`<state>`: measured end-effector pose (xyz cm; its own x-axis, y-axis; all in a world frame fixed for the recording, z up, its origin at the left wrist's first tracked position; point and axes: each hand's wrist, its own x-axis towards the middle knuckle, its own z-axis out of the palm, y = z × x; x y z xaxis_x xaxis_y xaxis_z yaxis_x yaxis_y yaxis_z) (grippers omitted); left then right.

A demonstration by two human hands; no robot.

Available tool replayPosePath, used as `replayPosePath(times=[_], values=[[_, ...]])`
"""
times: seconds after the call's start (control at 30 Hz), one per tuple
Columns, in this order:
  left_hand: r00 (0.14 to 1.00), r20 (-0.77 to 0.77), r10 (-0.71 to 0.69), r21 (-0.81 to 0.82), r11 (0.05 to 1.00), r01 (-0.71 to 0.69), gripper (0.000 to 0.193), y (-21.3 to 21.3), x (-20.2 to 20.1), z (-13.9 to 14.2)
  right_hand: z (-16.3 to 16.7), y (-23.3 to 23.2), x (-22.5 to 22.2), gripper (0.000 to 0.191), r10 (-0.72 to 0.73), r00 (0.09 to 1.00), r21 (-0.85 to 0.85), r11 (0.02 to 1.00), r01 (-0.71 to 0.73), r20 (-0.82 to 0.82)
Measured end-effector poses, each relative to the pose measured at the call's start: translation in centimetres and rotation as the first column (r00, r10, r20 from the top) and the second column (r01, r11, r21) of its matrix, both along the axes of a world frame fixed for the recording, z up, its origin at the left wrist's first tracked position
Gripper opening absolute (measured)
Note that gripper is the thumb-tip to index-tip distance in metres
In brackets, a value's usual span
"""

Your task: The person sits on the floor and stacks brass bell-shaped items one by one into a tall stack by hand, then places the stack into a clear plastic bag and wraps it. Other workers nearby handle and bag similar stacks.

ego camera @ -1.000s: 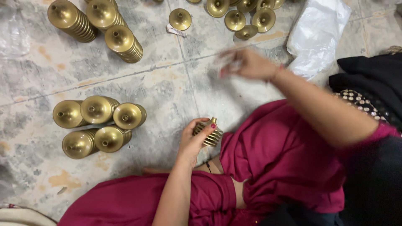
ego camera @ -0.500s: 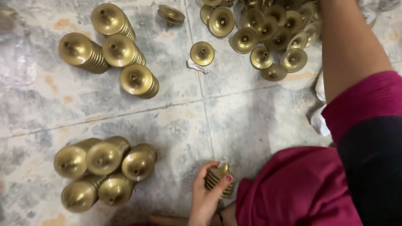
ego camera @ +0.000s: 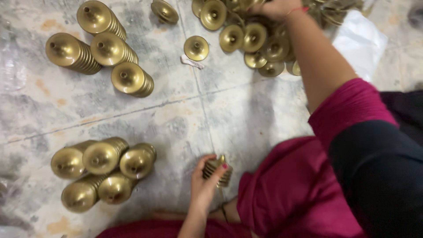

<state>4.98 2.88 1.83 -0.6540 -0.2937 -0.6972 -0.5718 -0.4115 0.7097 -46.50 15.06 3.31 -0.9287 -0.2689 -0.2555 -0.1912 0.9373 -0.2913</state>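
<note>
My left hand [ego camera: 205, 183] grips a short stack of brass cups [ego camera: 219, 171] that rests on the stone floor by my knee. My right hand [ego camera: 275, 8] reaches far up to the top edge and lies on a loose heap of brass cups [ego camera: 251, 37]; whether its fingers are closed on a cup is hidden. One single brass cup [ego camera: 196, 47] lies apart on the floor, with a small white scrap [ego camera: 192, 61] beside it.
Several nested stacks of brass cups lie on their sides at the upper left [ego camera: 99, 42] and at the lower left [ego camera: 99, 169]. A white plastic bag [ego camera: 359, 42] lies at the upper right. My magenta garment [ego camera: 304, 194] covers the lower right.
My right hand has moved from above the floor up into the heap of loose cups. The view has shifted, so the heap is nearer. My left hand keeps its stack.
</note>
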Motion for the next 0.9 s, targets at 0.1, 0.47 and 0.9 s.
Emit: replayPosePath(times=[0.1,0.47,0.9], values=[[0.989,-0.135,0.063,-0.047,0.996,-0.07,0.046,-0.5,-0.2,-1.2,-1.3,0.8,4.6,0.093,0.047,0.983,-0.088,0.994,-0.064,-0.18],[0.963,-0.257,0.085,-0.052,0.993,-0.102,0.049,-1.0,-2.3,0.6,-1.7,2.2,25.6,0.093,0.138,0.989,-0.098,0.985,-0.143,-0.058],[0.934,-0.356,-0.014,-0.15,0.988,-0.042,0.061,-1.1,-2.2,1.1,1.4,0.9,34.9,0.065,0.682,0.584,0.157,0.699,-0.698,-0.44]])
